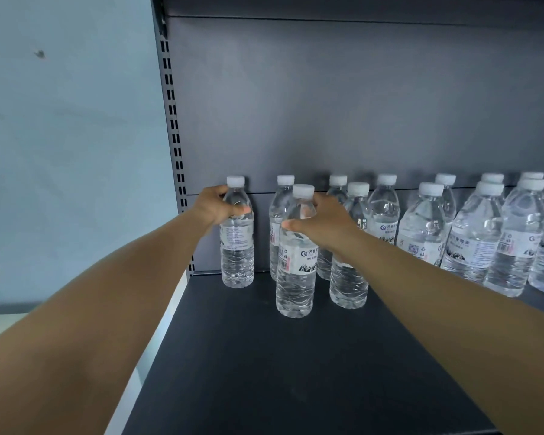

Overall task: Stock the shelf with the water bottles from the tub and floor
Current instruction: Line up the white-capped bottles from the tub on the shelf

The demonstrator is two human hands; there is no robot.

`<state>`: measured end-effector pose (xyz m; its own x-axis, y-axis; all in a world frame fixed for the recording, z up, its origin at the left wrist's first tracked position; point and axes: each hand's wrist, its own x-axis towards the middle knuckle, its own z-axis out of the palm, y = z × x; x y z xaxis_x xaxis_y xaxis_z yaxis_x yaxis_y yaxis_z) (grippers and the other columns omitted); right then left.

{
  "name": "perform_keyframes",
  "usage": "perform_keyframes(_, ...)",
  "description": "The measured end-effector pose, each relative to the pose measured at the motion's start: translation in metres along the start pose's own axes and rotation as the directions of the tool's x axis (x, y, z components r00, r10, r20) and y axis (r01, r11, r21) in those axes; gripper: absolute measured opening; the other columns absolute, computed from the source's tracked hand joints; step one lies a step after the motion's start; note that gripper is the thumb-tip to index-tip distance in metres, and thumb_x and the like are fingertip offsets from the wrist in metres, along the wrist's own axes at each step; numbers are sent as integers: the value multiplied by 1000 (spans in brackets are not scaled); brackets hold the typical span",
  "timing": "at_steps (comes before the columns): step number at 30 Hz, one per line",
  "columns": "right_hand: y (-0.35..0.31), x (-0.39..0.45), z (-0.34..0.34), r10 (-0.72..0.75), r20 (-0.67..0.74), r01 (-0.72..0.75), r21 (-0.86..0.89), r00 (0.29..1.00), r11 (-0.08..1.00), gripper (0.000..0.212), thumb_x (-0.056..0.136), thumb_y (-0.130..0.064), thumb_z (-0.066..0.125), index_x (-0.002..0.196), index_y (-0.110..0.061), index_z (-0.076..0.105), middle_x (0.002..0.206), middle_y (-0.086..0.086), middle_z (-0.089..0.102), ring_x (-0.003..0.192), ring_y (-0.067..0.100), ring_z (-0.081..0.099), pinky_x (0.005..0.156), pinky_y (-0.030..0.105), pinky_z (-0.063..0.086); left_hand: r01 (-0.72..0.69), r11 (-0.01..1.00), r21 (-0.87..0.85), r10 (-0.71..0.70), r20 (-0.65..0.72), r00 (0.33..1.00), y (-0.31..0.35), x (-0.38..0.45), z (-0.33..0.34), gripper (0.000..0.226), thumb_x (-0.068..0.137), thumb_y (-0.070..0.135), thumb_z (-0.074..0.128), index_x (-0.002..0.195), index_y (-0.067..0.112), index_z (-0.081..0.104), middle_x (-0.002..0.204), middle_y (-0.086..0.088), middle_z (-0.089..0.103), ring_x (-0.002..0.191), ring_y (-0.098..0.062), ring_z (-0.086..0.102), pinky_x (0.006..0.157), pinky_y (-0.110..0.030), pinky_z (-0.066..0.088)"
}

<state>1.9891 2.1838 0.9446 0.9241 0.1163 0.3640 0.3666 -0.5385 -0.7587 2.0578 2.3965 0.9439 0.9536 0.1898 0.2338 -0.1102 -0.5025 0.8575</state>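
My left hand (220, 205) grips the shoulder of a clear water bottle (237, 255) with a white cap, which stands at the far left back corner of the dark shelf (264, 372). My right hand (322, 222) grips a second water bottle (296, 277) near its neck; this one stands upright on the shelf in front of the back row. Several more capped bottles (471, 243) stand in two rows along the back, running to the right edge.
The grey back panel (358, 105) rises behind the bottles. A slotted upright (173, 120) marks the shelf's left end, with a pale blue wall (69, 136) beyond. The front of the shelf board is bare dark surface.
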Motion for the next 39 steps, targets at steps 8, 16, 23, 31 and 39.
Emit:
perform_keyframes(8,2,2,0,-16,25,15,33,1000,999,61,76,-24,75,131,-17,49,129,-1,53,100,10,46,83,24,36,17,1000,17,-17,7,1000,8,-7,-1,75,71,14,79,138,11,44,139,-10,50,123,-28,51,108,-39,37)
perform_keyframes(16,3,-7,3,-2,16,0,99,1000,995,60,79,-27,72,132,-18,44,115,-5,49,102,12,48,61,18,38,-29,993,111,33,-29,999,8,-19,0,62,77,21,75,133,13,50,133,-9,55,119,-29,52,101,-35,39)
perform_keyframes(23,-1,-20,-9,7,32,-7,-1,999,1000,62,79,-30,72,131,-14,44,127,-1,53,113,18,53,83,27,40,-82,960,269,77,28,997,28,-62,-14,61,81,22,71,135,14,47,137,-8,51,126,-28,47,105,-36,34)
perform_keyframes(31,-7,-72,-73,-126,84,147,-331,989,932,61,82,-32,68,134,-17,41,136,6,48,120,23,49,85,24,35,-198,739,644,142,139,980,78,-141,-25,73,78,26,74,140,14,38,144,-8,42,131,-26,42,104,-31,34)
perform_keyframes(39,14,-166,-180,-274,155,311,-599,949,738,64,83,-36,64,138,-18,37,141,7,43,131,27,35,105,37,32,-181,503,845,132,132,982,127,-261,24,86,77,43,71,146,20,26,151,-7,28,137,-26,31,109,-42,34)
